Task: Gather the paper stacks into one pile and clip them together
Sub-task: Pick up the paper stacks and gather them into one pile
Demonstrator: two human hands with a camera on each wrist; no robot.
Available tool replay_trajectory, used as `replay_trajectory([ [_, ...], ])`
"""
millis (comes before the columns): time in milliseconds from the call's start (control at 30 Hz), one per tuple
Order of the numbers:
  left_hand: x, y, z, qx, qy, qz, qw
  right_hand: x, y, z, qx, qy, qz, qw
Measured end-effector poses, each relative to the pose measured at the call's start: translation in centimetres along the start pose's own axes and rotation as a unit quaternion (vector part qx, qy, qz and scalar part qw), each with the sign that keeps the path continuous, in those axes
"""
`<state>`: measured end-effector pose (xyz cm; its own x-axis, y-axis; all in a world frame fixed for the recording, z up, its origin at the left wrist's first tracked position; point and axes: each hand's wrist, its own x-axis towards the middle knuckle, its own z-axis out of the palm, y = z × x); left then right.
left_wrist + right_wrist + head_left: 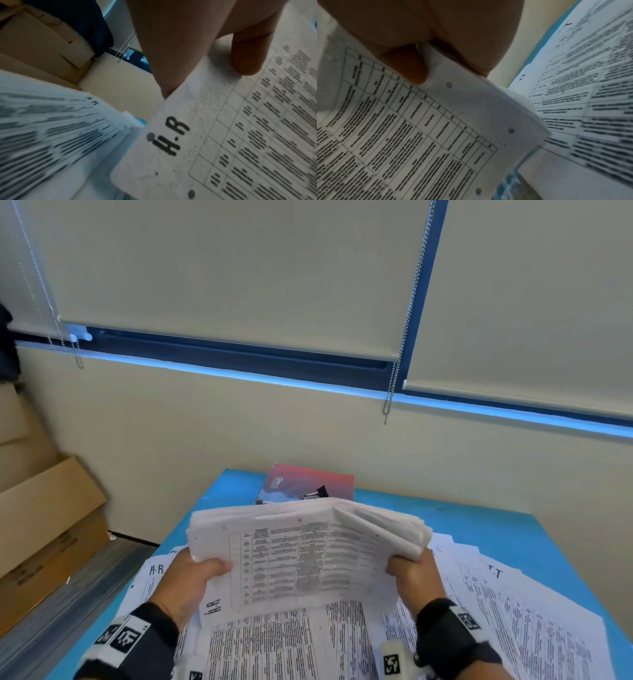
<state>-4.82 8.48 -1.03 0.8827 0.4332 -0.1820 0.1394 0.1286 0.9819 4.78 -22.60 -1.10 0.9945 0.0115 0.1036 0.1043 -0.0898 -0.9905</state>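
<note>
1. Head view: both hands hold up a thick paper stack [301,553] on edge, its lower edge standing on the loose sheets [281,645] below it and its top splaying toward the right.
2. Left hand [191,583]: it grips the stack's left edge, the thumb lying across the printed front page; the other fingers are behind the paper and hidden.
3. Left wrist view: the thumb [247,54] presses on the front page [240,135] just above the table's ruled grid, with the letters "H.R" printed nearer the wrist than the thumb tip.
4. Right hand [411,573]: it clamps the stack's right edge, fingers curled round it.
5. Right wrist view: the thumb tip [409,67] pins the front page against the bundle, beside the punched holes along the margin; the fingers behind cannot be seen clearly.
6. More printed sheets fan out beneath and to either side of both wrists, covering much of the blue table [496,529].
7. Beyond the fingertips, past the stack's top edge, a black binder clip [317,492] sits on a red booklet [305,482] at the table's far edge, apart from both hands.
8. Left of the left hand, off the table, cardboard boxes [44,518] stand on the floor against the wall.
</note>
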Motion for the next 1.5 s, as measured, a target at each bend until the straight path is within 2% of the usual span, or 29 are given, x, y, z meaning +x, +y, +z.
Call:
replay_trajectory([
  [133,-0.3,1.9,-0.1,-0.063,-0.009,0.043,0.997,0.2,-1.3,-1.1,0.045,0.004,-0.041,0.998],
  [200,-0.3,1.5,-0.4,-0.060,-0.016,0.029,0.998,0.0,-0.9,-1.6,0.032,-0.005,-0.031,0.999],
  [300,-0.1,0.3,-0.8,0.003,-0.017,-0.004,1.000,-0.6,-0.1,-1.9,-0.027,-0.024,0.001,0.999],
  [367,0.0,0.3,-1.0,0.055,-0.010,-0.003,0.998,-1.0,0.0,-2.1,-0.065,-0.030,0.016,0.997],
  [433,0.1,1.2,-1.4,0.100,0.007,0.024,0.995,-1.3,-0.3,-2.1,-0.090,-0.041,0.022,0.995],
  [500,0.2,3.1,-1.8,0.159,0.051,0.078,0.983,-1.6,-1.2,-2.2,-0.131,-0.051,0.007,0.990],
  [567,-0.4,5.5,-1.8,0.284,0.106,0.158,0.940,-1.9,-2.5,-2.0,-0.168,-0.059,-0.024,0.984],
  [633,-1.6,8.2,-0.7,0.386,0.103,0.259,0.879,-2.3,-4.3,-1.8,-0.201,-0.068,-0.065,0.975],
  [667,-2.3,9.5,0.4,0.427,0.065,0.302,0.850,-2.4,-5.2,-1.6,-0.218,-0.075,-0.091,0.969],
  [733,-3.5,11.7,2.3,0.524,-0.026,0.336,0.783,-2.9,-7.4,-1.0,-0.248,-0.101,-0.150,0.952],
  [800,-3.8,13.0,3.7,0.592,-0.094,0.317,0.735,-3.2,-9.6,-0.4,-0.270,-0.128,-0.224,0.928],
  [833,-3.9,13.6,4.1,0.607,-0.113,0.306,0.725,-3.3,-10.5,-0.1,-0.278,-0.129,-0.263,0.915],
  [867,-3.9,14.0,4.2,0.591,-0.131,0.300,0.737,-3.4,-11.3,0.2,-0.284,-0.113,-0.301,0.903],
  [933,-3.7,13.7,3.9,0.505,-0.149,0.299,0.796,-3.6,-12.2,0.1,-0.262,-0.011,-0.361,0.895],
  [1000,-3.7,13.2,3.3,0.401,-0.133,0.302,0.855,-3.0,-11.8,-0.5,-0.189,0.128,-0.355,0.907],
  [1033,-3.9,12.9,3.0,0.357,-0.119,0.301,0.876,-2.6,-11.4,-0.8,-0.138,0.170,-0.315,0.924],
  [1067,-3.9,12.6,2.7,0.316,-0.101,0.301,0.894,-2.1,-10.8,-0.8,-0.066,0.172,-0.254,0.949],
  [1100,-4.0,12.2,2.5,0.280,-0.084,0.296,0.909,-1.6,-10.5,-0.6,0.033,0.138,-0.189,0.972],
  [1133,-4.1,11.9,2.5,0.235,-0.065,0.291,0.925,-1.3,-10.0,-0.1,0.146,0.079,-0.131,0.977],
  [1167,-4.2,11.6,2.7,0.190,-0.052,0.279,0.940,-1.0,-9.4,0.5,0.230,0.018,-0.075,0.970],
  [1200,-4.5,11.2,3.1,0.148,-0.042,0.269,0.951,-1.1,-9.0,1.3,0.267,-0.026,-0.045,0.962],
  [1267,-4.9,10.1,4.1,0.094,-0.014,0.249,0.964,-2.2,-9.0,2.8,0.228,-0.054,-0.068,0.970],
  [1367,-5.2,8.3,5.1,0.005,0.027,0.221,0.975,-3.1,-9.0,3.9,0.145,-0.031,-0.141,0.979],
  [1500,-5.4,4.9,5.4,-0.037,0.023,0.163,0.986,-3.7,-6.9,4.4,0.115,-0.036,-0.126,0.985],
])
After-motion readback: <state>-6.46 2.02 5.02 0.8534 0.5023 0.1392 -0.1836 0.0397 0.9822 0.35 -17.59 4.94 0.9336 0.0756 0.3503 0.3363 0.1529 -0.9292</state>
